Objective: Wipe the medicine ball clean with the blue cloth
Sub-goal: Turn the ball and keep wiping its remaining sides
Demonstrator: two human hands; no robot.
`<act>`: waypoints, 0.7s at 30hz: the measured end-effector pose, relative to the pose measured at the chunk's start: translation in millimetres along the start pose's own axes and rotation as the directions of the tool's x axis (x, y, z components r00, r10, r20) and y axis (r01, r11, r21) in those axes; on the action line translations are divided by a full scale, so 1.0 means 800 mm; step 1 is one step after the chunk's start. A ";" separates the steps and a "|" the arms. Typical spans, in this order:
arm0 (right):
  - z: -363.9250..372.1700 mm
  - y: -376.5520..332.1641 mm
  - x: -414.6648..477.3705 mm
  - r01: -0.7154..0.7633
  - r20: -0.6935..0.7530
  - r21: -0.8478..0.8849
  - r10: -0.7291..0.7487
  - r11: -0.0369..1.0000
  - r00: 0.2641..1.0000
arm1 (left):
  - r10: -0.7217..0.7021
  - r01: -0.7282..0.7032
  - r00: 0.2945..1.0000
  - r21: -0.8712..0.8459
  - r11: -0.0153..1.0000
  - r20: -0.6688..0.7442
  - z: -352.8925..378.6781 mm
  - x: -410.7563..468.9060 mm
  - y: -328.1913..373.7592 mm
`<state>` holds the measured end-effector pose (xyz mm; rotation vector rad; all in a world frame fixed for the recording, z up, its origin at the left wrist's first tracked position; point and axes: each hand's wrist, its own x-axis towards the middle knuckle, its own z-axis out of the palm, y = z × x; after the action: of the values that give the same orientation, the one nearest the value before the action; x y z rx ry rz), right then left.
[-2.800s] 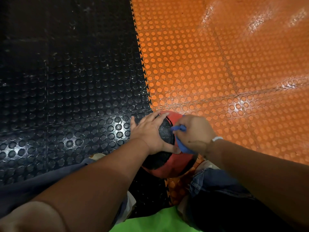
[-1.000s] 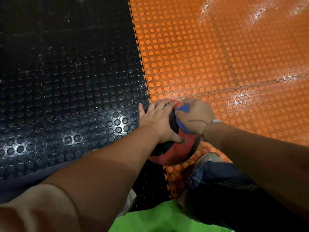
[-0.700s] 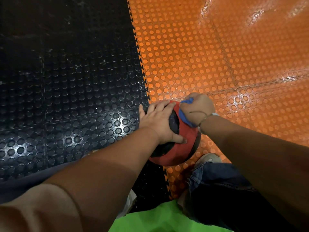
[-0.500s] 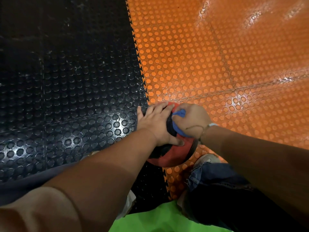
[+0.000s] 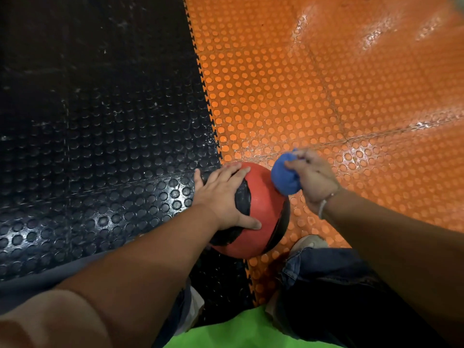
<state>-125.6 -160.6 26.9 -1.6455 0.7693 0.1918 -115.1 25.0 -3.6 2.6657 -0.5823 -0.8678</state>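
Atop the medicine ball, left hand lies flat; right hand grips blue cloth

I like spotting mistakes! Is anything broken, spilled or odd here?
Nothing stands out. The medicine ball sits on the floor mats under the left hand; the right hand grips the bunched blue cloth beside it.

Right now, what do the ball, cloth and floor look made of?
The ball looks like rubber: matte red, rough black panels. The cloth looks like soft fabric: bunched, no shine. The floor: glossy studded interlocking tiles, probably rubber or plastic.
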 end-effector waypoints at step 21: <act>0.030 0.007 0.000 0.521 0.408 -0.545 -0.335 0.657 0.849 | -0.147 0.131 0.986 -0.185 0.974 -0.076 0.015 -0.013 -0.018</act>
<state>-122.1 -138.3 16.4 -2.3481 0.0468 0.3592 -125.9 41.0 -13.2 2.5880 -0.2836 -0.7921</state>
